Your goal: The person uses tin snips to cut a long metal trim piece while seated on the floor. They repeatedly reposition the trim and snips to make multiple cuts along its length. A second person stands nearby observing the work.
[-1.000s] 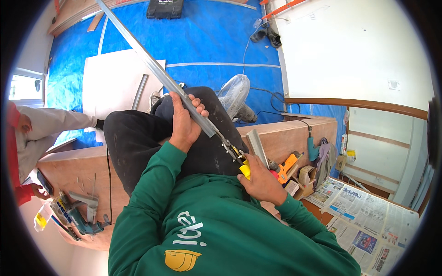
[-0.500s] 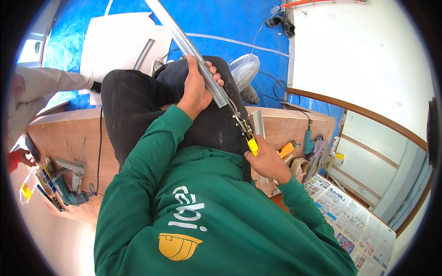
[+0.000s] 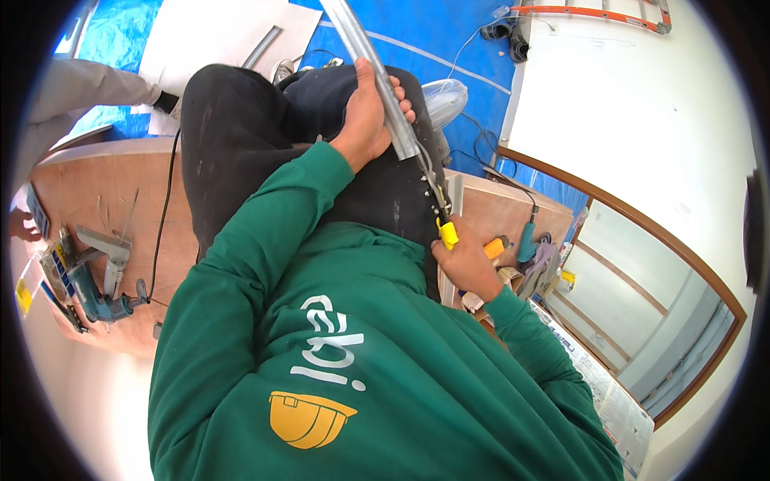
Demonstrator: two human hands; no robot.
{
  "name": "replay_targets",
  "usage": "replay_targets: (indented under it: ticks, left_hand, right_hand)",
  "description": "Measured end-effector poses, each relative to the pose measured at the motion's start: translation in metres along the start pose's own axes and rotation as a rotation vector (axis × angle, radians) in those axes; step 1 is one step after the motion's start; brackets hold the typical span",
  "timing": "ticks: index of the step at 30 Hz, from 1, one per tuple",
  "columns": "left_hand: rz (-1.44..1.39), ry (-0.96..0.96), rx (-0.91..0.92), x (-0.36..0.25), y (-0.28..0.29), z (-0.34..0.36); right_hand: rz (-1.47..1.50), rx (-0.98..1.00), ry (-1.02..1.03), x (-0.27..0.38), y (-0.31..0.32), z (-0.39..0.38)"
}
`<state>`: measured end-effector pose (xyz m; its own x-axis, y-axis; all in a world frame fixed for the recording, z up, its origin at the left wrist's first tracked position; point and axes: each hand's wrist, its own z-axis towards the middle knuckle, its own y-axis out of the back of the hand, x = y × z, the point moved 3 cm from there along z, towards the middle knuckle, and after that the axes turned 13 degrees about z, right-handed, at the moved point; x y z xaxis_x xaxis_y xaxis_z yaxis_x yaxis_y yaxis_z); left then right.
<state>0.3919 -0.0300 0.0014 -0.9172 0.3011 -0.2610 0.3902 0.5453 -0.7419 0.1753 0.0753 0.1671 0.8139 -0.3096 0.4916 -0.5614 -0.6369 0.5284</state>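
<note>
A long, silvery metal channel slants across my lap, its far end cut off by the top of the picture. My left hand is closed around it near its lower end, thumb along the near side. In my right hand are tin snips with yellow grips. Their jaws meet the channel's lower end; exactly how the blades sit on the metal is too small to tell. The fingers of my right hand are partly hidden behind the grips.
I sit on a wooden bench. At left lie a teal power tool and a phone, near another person's leg. On the right are an orange-yellow tool, a teal-handled tool and a fan.
The view has shifted, so the scene sits differently in it. Both hands keep hold of the channel and the tin snips, with little visible change between them.
</note>
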Motion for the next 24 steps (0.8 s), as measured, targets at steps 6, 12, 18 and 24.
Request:
replay_targets:
  ticks: [6,12,18,24]
  left_hand:
    - [0.033,0.010,-0.045,0.002,-0.001,0.000]
    - [0.002,-0.001,-0.001,0.005,-0.003,0.003]
    - [0.000,0.001,-0.006,0.002,-0.004,-0.002]
    - [0.003,-0.009,-0.008,0.001,-0.003,-0.003]
  right_hand:
    - [-0.001,0.087,-0.169,0.001,0.012,0.002]
    - [-0.028,0.040,-0.206,0.003,0.008,0.001]
    - [-0.037,0.002,-0.214,0.022,0.006,0.001]
    - [0.026,0.012,-0.183,0.010,0.006,0.004]
